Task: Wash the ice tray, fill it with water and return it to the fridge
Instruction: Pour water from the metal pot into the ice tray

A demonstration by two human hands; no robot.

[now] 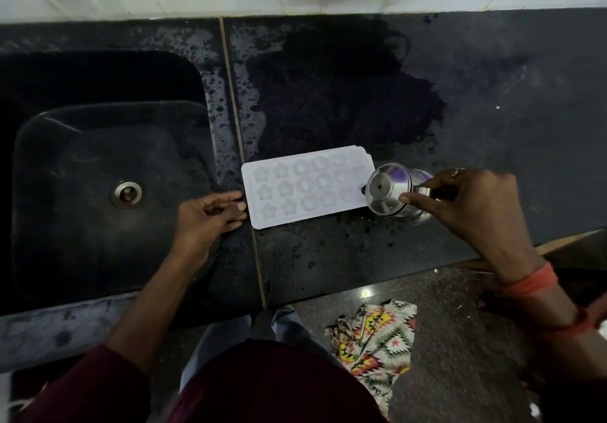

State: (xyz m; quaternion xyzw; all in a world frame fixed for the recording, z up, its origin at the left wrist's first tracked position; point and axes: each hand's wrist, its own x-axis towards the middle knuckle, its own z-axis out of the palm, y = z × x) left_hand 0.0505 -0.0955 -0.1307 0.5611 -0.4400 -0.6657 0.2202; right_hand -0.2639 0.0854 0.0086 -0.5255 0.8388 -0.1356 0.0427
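Left hand (210,217) loose at ice tray (305,189) edge, right hand (469,202) tight around tilted steel jug (382,191).

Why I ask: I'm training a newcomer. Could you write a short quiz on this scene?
1. True or false: the ice tray lies inside the sink.
2. Fill in: the left hand touches the ice tray's end nearer the ___.
3. Which hand holds the steel jug? A) left hand B) right hand
Key: 1 false; 2 sink; 3 B.
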